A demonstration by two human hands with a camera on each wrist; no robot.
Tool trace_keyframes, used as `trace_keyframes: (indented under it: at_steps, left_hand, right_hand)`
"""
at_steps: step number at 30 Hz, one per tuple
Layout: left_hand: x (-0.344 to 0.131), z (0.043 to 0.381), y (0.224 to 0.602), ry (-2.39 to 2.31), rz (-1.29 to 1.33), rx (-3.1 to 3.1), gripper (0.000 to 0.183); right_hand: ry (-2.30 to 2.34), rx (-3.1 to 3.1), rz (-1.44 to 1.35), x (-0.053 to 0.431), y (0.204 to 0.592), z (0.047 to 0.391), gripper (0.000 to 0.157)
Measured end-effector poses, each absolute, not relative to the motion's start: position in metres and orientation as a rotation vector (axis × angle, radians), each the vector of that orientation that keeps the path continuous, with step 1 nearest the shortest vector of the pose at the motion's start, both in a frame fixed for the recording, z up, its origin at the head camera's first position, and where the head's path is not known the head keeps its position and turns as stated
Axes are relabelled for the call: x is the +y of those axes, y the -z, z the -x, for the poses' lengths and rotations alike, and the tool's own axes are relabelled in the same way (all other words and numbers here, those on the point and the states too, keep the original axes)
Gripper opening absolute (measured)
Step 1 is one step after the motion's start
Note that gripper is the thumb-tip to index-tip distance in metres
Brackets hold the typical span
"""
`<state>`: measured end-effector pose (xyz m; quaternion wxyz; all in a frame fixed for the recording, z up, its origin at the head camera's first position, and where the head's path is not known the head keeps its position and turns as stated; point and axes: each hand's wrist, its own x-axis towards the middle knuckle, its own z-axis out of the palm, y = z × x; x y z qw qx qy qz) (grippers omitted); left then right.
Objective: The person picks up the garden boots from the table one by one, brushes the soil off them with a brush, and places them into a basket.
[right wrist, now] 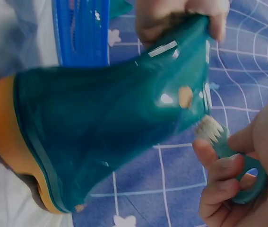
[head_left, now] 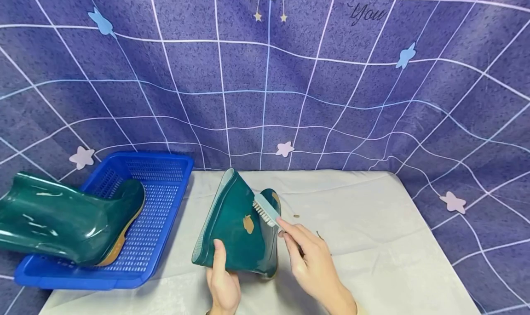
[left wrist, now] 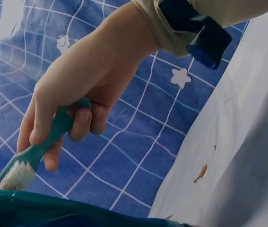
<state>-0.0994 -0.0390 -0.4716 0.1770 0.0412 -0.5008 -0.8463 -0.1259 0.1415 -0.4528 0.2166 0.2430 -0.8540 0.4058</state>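
Observation:
A green rubber boot (head_left: 233,204) with a tan sole (right wrist: 4,127) is tilted over the white cloth, its opening toward the left. My left hand (head_left: 225,285) grips the boot by the rim of its shaft, thumb on the outer face. In my right hand (head_left: 312,262) is a teal scrub brush (head_left: 268,208) with white bristles, pinched by its handle. The bristles (right wrist: 210,128) are right at the shaft near its upper edge in the right wrist view. A brown dirt patch (head_left: 248,224) sticks to the shaft below the brush head.
A blue plastic basket (head_left: 167,223) stands on the left, with a second green boot (head_left: 62,218) lying across it. Brown flakes (left wrist: 201,173) are scattered on the white cloth (head_left: 372,241). A purple curtain with a grid pattern (head_left: 248,108) hangs behind the table.

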Motion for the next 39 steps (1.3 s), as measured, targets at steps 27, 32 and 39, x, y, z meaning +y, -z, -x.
trace_keyframes:
  at_steps: [27, 32, 39]
  left_hand:
    - [-0.057, 0.103, 0.449, 2.346, -0.204, -1.631, 0.026]
    - [-0.056, 0.103, 0.448, 2.338, -0.17, -1.645, 0.025]
    - [-0.058, 0.105, 0.45, 2.347, -0.159, -1.584, 0.024]
  right_hand:
    - [-1.115, -2.384, -0.805, 0.148, 0.452, 0.128, 0.043]
    - [-1.134, -2.351, -0.708, 0.145, 0.455, 0.131, 0.044]
    - [-1.124, -2.328, -0.969, 0.139, 0.459, 0.129, 0.042]
